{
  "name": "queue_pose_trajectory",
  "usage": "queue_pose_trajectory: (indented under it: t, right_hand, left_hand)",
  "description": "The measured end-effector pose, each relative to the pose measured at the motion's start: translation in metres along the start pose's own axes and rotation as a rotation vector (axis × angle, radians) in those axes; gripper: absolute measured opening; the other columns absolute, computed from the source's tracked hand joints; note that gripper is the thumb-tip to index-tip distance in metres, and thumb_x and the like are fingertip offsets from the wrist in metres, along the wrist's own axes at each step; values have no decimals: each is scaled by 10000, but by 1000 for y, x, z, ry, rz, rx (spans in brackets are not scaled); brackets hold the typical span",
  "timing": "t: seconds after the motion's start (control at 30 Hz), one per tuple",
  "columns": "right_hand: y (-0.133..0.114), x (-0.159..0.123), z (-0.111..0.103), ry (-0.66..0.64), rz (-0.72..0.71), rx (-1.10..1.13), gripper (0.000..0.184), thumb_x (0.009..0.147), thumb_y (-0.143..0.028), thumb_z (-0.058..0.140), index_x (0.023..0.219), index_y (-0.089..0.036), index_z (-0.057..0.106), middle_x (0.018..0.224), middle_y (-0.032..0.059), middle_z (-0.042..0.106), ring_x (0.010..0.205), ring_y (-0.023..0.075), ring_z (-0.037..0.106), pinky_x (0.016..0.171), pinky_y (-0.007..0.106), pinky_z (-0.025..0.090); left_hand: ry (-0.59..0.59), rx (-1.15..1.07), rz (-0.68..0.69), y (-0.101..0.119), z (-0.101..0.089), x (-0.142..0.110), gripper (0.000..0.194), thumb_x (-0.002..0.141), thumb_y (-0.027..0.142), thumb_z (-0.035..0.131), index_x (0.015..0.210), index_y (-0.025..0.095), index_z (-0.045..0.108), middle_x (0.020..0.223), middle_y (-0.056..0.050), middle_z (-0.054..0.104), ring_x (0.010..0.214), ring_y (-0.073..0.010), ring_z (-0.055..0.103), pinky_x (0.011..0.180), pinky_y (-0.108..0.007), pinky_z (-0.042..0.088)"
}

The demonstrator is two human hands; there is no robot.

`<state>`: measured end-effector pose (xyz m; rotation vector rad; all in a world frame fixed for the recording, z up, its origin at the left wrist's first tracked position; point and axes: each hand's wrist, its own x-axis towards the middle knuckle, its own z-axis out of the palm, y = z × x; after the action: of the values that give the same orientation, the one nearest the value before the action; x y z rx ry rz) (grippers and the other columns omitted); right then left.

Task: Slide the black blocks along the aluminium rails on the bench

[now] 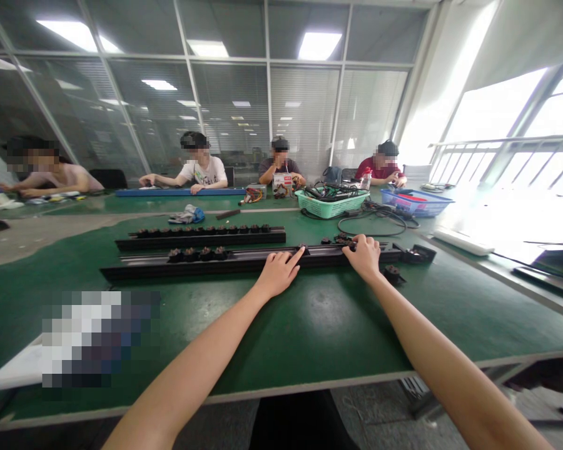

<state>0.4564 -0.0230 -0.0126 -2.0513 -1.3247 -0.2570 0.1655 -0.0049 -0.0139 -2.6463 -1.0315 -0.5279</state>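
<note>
Green bench [309, 325], left hand [276, 274], right hand [362, 256] on rail [201, 265], carton print [282, 184] blurred

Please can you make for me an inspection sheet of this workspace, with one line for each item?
Surface: green bench; a white item at front left is mostly blurred.
Job's things: front rail and rear rail, both black, carry small black parts; a loose part lies near the front rail's right end.
Grippers: left hand has fingers on the front rail; right hand has fingers at the small parts, grip unclear.
Clutter: green basket, blue basket, crumpled cloth.
Cables: black cables loop across the bench.
Surroundings: four seated people, glass partition, bright windows.
</note>
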Motion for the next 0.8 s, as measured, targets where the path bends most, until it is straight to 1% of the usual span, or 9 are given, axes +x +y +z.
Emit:
queue_pose_trajectory:
  t: [0.07,0.2,0.37,0.5,0.8]
  right_hand:
    - [-1,0,-2,-17,38,-20,447,867,-401,551,1233,-151,612,1217,194,596,1153,357,474,1009,450,345]
    - [-3,0,-5,-40,55,-60,463,881,-406,535,1249,-140,625,1235,196,583,1178,363,461,1025,463,314]
    - [-3,1,-7,-77,89,-98,489,895,-465,543,1204,-120,701,1250,212,567,1199,377,456,1043,467,310]
    - [-3,2,-8,-85,98,-101,515,896,-495,546,1208,-127,726,1253,213,563,1204,379,455,1049,466,312]
    - [1,3,-8,-66,86,-80,495,884,-462,553,1253,-155,673,1248,197,565,1196,371,449,1024,463,300]
  left_hand:
    - [-1,-4,1,0,0,0,573,1120,348,342,1682,249,287,1300,-116,656,1202,-258,579,1047,-394,358]
    - [-9,-8,-2,0,-1,0,578,1119,348,345,1682,233,287,1309,-118,651,1195,-260,578,1056,-400,351]
    - [-8,-10,-3,0,-1,0,578,1118,347,346,1682,233,286,1316,-120,647,1210,-257,573,1055,-393,349]
    - [-11,-1,-4,1,-1,0,581,1119,349,343,1684,233,279,1306,-117,649,1206,-255,573,1051,-387,349]
    - [-15,8,-5,2,-2,1,578,1118,350,333,1682,238,283,1316,-121,644,1208,-258,571,1054,-390,354]
